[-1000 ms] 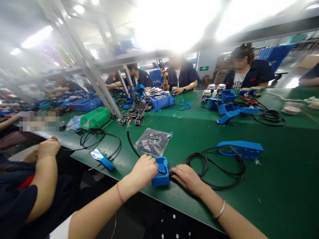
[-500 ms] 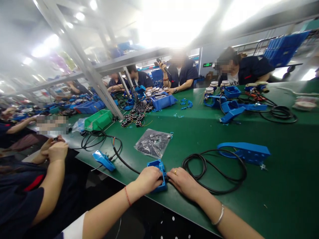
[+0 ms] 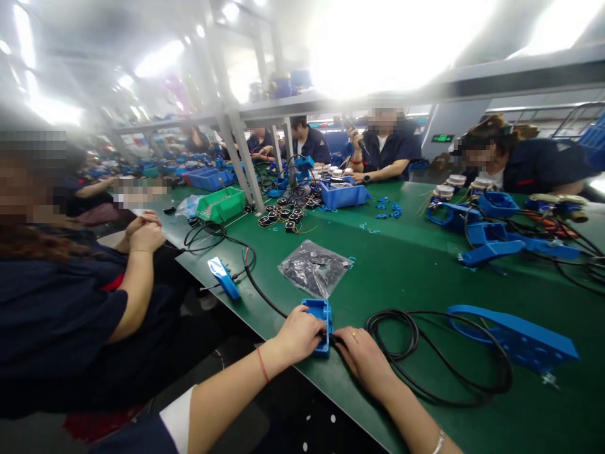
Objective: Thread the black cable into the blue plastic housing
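My left hand [image 3: 299,333] is closed around a small blue plastic housing [image 3: 320,315] that rests on the green bench [image 3: 406,277] near its front edge. My right hand [image 3: 365,357] lies just right of the housing, fingers curled at its side where a black cable [image 3: 439,366] enters. That cable runs off in a loose coil to the right. Another black cable [image 3: 258,287] leaves the housing to the left, its end showing coloured wires.
A clear bag of black parts [image 3: 314,268] lies behind the housing. A long blue bracket [image 3: 515,337] sits at the right, a blue piece [image 3: 224,277] at the left. A seated person [image 3: 70,284] is close on my left. More workers, blue bins and a green bin [image 3: 221,205] line the far side.
The view has swung to the left, bringing the seated neighbour into sight. My hands have stayed on the blue housing, which was drawn a little closer to the bench edge.
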`<action>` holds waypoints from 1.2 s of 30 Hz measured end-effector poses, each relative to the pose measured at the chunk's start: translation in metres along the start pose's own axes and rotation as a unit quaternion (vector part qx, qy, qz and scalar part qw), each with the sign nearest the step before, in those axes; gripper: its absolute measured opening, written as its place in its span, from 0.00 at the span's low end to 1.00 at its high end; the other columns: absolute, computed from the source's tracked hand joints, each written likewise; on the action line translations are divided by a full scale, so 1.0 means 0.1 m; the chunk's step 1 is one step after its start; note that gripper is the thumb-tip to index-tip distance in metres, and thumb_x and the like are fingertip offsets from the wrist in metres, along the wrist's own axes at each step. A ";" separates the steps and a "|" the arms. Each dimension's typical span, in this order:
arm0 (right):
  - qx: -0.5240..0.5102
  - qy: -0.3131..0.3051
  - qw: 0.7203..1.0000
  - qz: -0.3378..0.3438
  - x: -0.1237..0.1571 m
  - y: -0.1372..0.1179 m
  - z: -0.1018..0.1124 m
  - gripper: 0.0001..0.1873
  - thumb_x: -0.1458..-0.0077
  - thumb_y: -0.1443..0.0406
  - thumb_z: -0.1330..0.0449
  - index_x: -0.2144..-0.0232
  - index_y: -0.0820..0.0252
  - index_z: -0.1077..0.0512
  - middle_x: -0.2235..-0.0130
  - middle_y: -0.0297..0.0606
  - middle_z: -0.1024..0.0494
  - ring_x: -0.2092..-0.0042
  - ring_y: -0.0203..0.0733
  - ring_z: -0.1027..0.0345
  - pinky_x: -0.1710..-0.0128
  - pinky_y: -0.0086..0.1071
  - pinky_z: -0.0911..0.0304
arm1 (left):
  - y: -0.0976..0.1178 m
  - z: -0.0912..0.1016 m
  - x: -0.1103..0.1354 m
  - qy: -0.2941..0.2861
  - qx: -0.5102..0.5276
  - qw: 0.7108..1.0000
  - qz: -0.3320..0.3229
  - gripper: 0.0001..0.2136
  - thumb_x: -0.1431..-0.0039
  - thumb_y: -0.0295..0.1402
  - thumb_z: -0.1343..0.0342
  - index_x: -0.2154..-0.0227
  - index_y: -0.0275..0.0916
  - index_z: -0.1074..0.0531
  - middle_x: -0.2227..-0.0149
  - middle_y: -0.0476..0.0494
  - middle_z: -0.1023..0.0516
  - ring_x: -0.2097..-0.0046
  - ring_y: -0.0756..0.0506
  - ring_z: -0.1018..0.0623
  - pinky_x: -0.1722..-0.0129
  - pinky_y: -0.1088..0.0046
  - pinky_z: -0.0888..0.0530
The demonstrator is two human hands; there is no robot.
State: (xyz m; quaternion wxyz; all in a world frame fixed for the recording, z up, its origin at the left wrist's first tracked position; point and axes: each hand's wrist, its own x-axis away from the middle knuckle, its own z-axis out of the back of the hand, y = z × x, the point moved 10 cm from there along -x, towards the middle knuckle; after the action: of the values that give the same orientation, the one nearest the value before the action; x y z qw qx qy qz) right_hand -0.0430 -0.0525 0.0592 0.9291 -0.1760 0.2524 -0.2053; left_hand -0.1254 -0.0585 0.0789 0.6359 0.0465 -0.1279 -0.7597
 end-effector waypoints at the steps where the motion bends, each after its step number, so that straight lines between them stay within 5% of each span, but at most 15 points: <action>1: -0.005 0.009 1.000 0.004 -0.01 -0.01 0.02 0.09 0.37 0.70 0.54 0.60 0.60 0.34 0.64 0.41 0.28 0.64 0.46 0.34 0.64 0.40 0.35 | 0.00 0.01 0.01 0.006 0.003 1.000 0.000 0.08 0.48 0.24 0.47 0.68 0.39 0.24 0.68 0.42 0.20 0.61 0.41 0.22 0.45 0.55 0.38; 5: -0.032 0.066 0.997 0.014 -0.03 -0.05 0.17 0.09 0.37 0.69 0.54 0.59 0.59 0.35 0.64 0.41 0.28 0.63 0.44 0.32 0.63 0.38 0.33 | 0.05 0.23 0.05 0.051 0.009 0.999 -0.008 0.11 0.45 0.23 0.53 0.62 0.38 0.27 0.67 0.43 0.21 0.61 0.43 0.23 0.42 0.53 0.43; 9: -0.060 0.139 0.988 0.002 -0.03 -0.10 0.31 0.08 0.37 0.68 0.52 0.57 0.58 0.36 0.62 0.40 0.27 0.60 0.42 0.32 0.60 0.35 0.32 | 0.18 0.76 0.26 0.221 0.054 0.972 -0.063 0.13 0.43 0.22 0.57 0.58 0.38 0.33 0.60 0.41 0.24 0.54 0.43 0.26 0.42 0.53 0.44; 12: -0.066 0.209 0.975 -0.030 -0.03 -0.11 0.43 0.08 0.36 0.67 0.52 0.56 0.58 0.36 0.61 0.41 0.27 0.59 0.42 0.32 0.59 0.35 0.32 | 0.11 1.09 0.72 0.434 0.177 0.881 -0.063 0.08 0.39 0.24 0.58 0.66 0.41 0.36 0.61 0.43 0.26 0.55 0.44 0.28 0.49 0.59 0.34; 14: -0.063 0.260 0.961 -0.063 -0.01 -0.13 0.51 0.08 0.36 0.67 0.52 0.56 0.59 0.36 0.61 0.42 0.27 0.59 0.43 0.31 0.60 0.35 0.32 | -0.16 0.96 1.01 0.529 0.326 0.783 0.017 0.03 0.38 0.28 0.55 0.67 0.42 0.38 0.64 0.45 0.30 0.59 0.46 0.28 0.56 0.65 0.30; 16: -0.064 0.317 0.940 -0.107 0.02 -0.13 0.59 0.08 0.36 0.66 0.51 0.57 0.59 0.35 0.61 0.43 0.27 0.59 0.43 0.31 0.62 0.34 0.32 | -0.34 0.52 0.99 0.487 0.491 0.713 0.117 0.07 0.40 0.35 0.49 0.62 0.41 0.38 0.61 0.43 0.30 0.59 0.45 0.28 0.58 0.67 0.29; 19: -0.069 0.396 0.902 -0.157 0.09 -0.20 0.66 0.09 0.37 0.63 0.49 0.58 0.60 0.33 0.62 0.43 0.26 0.61 0.44 0.30 0.63 0.35 0.32 | -0.13 -0.04 0.62 0.319 0.686 0.638 0.141 0.29 0.47 0.45 0.42 0.46 0.39 0.45 0.54 0.37 0.29 0.52 0.42 0.27 0.52 0.64 0.30; 21: -0.061 0.432 0.885 -0.163 0.12 -0.29 0.67 0.10 0.37 0.62 0.48 0.58 0.61 0.32 0.63 0.43 0.25 0.62 0.44 0.30 0.63 0.36 0.32 | 0.08 -0.08 0.40 0.276 0.763 0.575 0.102 0.36 0.46 0.48 0.43 0.40 0.43 0.53 0.52 0.38 0.29 0.50 0.42 0.28 0.48 0.63 0.33; 23: -0.053 0.460 0.872 -0.159 0.16 -0.37 0.67 0.08 0.39 0.62 0.46 0.59 0.60 0.31 0.63 0.43 0.25 0.62 0.44 0.29 0.63 0.36 0.32 | 0.23 0.02 0.25 0.267 0.798 0.535 0.070 0.34 0.46 0.50 0.44 0.40 0.45 0.50 0.53 0.40 0.27 0.51 0.43 0.27 0.47 0.63 0.34; 28: -0.061 0.462 0.875 -0.133 0.16 -0.48 0.72 0.09 0.39 0.68 0.46 0.56 0.58 0.31 0.58 0.43 0.26 0.57 0.46 0.31 0.59 0.39 0.33 | 0.32 0.17 0.06 0.238 0.817 0.521 0.064 0.25 0.46 0.54 0.47 0.59 0.35 0.27 0.62 0.39 0.22 0.57 0.42 0.24 0.49 0.64 0.33; 31: -0.008 0.434 0.892 -0.128 0.15 -0.58 0.82 0.13 0.39 0.68 0.48 0.53 0.56 0.31 0.53 0.47 0.30 0.51 0.51 0.36 0.54 0.47 0.38 | 0.32 0.23 -0.02 0.229 0.813 0.535 0.017 0.29 0.46 0.58 0.52 0.66 0.32 0.25 0.67 0.38 0.22 0.61 0.41 0.24 0.54 0.64 0.31; 36: 0.009 0.333 0.929 -0.159 0.16 -0.60 1.00 0.10 0.39 0.66 0.49 0.58 0.55 0.29 0.63 0.42 0.28 0.60 0.48 0.36 0.61 0.43 0.41 | 0.25 0.02 -0.16 0.241 0.837 0.489 0.047 0.30 0.55 0.63 0.48 0.80 0.34 0.31 0.81 0.47 0.31 0.78 0.51 0.33 0.74 0.75 0.34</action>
State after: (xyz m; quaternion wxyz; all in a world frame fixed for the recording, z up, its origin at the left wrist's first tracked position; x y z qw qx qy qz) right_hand 0.0063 -0.0888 0.1600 0.7485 -0.1272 0.5140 -0.3993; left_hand -0.0994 -0.0465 0.0855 0.3383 0.7324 -0.5472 -0.2230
